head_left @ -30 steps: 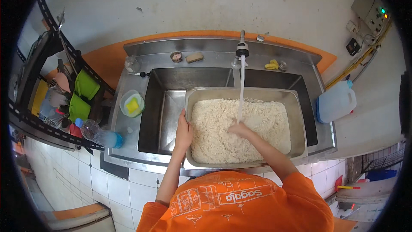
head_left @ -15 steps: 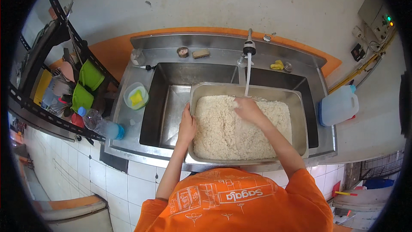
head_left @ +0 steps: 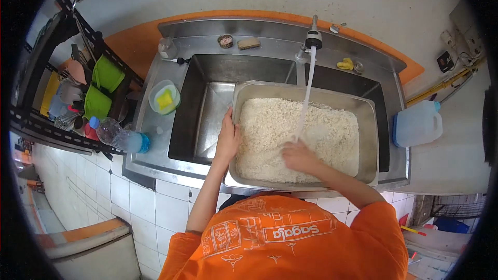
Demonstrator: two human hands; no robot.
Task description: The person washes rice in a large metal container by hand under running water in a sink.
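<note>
– Nearest entries?
– Left hand (head_left: 228,139): grasping the left rim of a deep steel pan (head_left: 367,135). Right hand (head_left: 300,156): inside the pan, fingers down in pale, rice-like grain (head_left: 262,124); closed or loose, cannot tell.
– Just ahead of the right hand?
– Water stream (head_left: 309,80), one, running into the grain.
– Left of the left hand?
– Sink basin (head_left: 215,111), steel. Farther left, on the steel desk (head_left: 155,164): tub (head_left: 154,102), with yellow-green sponge (head_left: 165,99).
– Farther out?
– Ahead of the left hand: tan block (head_left: 249,44). Ahead and right of the right hand: yellow cloth (head_left: 345,64). Straight ahead: faucet (head_left: 313,39). Far right: bluish jug (head_left: 416,127).
</note>
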